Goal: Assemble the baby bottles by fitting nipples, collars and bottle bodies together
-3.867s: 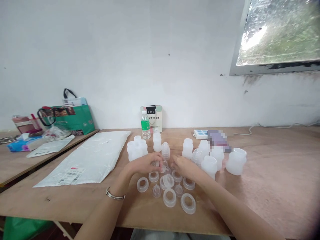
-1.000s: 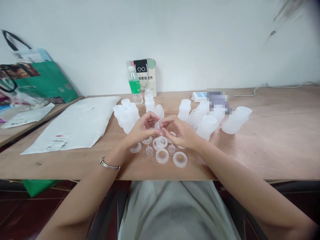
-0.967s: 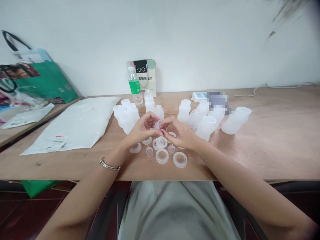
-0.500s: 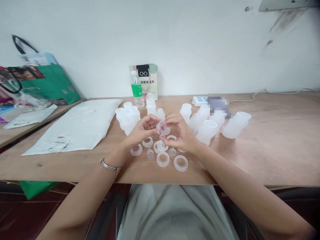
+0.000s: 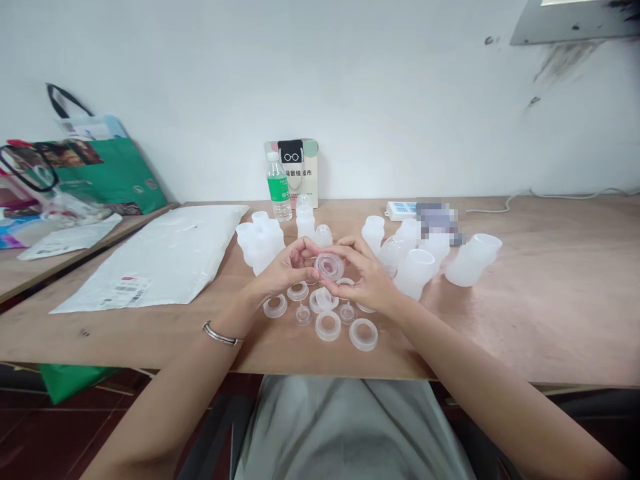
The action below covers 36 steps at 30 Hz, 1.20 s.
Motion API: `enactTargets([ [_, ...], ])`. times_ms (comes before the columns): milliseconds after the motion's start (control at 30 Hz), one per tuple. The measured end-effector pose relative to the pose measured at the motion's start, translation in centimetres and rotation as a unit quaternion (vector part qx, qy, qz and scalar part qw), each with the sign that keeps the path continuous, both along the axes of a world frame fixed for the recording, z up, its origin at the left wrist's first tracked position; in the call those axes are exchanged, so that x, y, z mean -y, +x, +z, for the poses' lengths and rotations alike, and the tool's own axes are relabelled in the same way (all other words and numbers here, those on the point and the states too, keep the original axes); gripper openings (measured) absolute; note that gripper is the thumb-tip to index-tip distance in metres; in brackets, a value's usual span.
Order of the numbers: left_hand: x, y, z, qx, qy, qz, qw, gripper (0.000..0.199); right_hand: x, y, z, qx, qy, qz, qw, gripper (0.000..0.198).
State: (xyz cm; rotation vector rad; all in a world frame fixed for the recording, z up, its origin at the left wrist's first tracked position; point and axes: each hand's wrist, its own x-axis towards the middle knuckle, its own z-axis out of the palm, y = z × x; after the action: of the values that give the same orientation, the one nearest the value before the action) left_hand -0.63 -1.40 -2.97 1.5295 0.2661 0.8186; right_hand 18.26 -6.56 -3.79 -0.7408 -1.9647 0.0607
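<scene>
Between my two hands is a translucent bottle collar ring point(image 5: 329, 267) with a clear silicone nipple seated in it, its round face turned toward me. My left hand point(image 5: 293, 268) pinches the left side with thumb and fingers. On the other side, my right hand point(image 5: 363, 273) has its fingers curled round the rim. Several loose collar rings point(image 5: 363, 334) lie on the table below, one of them near the front point(image 5: 328, 325). Small clear nipples point(image 5: 303, 315) sit among them, and another nipple point(image 5: 347, 313) is farther right.
Frosted bottles point(image 5: 415, 273) stand or lean at the right; more bottles point(image 5: 260, 240) cluster at the left. Behind are a water bottle point(image 5: 279, 190) and a paper bag point(image 5: 307, 167). A white mailer point(image 5: 155, 253) covers the left of the wooden table point(image 5: 550, 320). A power strip point(image 5: 400, 211) is at the back.
The ring and nipple have turned from a tilted side view to face me more squarely. Both hands stay on them. The whole view has shifted slightly, so the table sits lower.
</scene>
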Motion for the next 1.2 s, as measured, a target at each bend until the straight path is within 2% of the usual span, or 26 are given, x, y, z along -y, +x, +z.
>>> enactTargets([
  [100,0.0,-0.1,0.0,0.000,-0.008,-0.007,1.000,0.035,0.0,0.0,0.0,-0.006,-0.006,0.004,1.000,0.042],
  [233,0.2,-0.2,0.0,0.010,-0.040,-0.016,0.999,0.038,0.1,-0.1,0.2,-0.029,0.060,0.003,0.998,0.042],
  [333,0.4,-0.2,-0.1,-0.021,-0.052,-0.012,0.998,0.036,0.3,-0.2,0.4,-0.035,0.089,0.006,0.995,0.043],
  [600,1.0,-0.1,0.3,-0.073,-0.006,-0.019,0.997,0.027,0.6,-0.3,0.1,-0.032,0.039,0.017,0.999,0.039],
  [767,0.6,-0.2,0.2,-0.091,0.003,0.002,0.996,0.032,0.6,-0.4,0.0,-0.018,0.023,0.017,0.999,0.043],
  [967,0.4,-0.2,0.2,-0.090,0.024,-0.005,0.996,0.031,0.8,-0.5,0.1,-0.024,0.037,0.003,0.999,0.037],
  [1067,0.4,-0.2,0.3,-0.081,0.036,0.004,0.996,0.031,0.7,-0.5,-0.2,-0.032,0.062,0.014,0.997,0.038],
  [1200,0.5,-0.2,0.4,-0.072,0.041,0.018,0.996,0.032,0.6,-0.8,-0.5,-0.040,0.095,-0.010,0.995,0.040],
])
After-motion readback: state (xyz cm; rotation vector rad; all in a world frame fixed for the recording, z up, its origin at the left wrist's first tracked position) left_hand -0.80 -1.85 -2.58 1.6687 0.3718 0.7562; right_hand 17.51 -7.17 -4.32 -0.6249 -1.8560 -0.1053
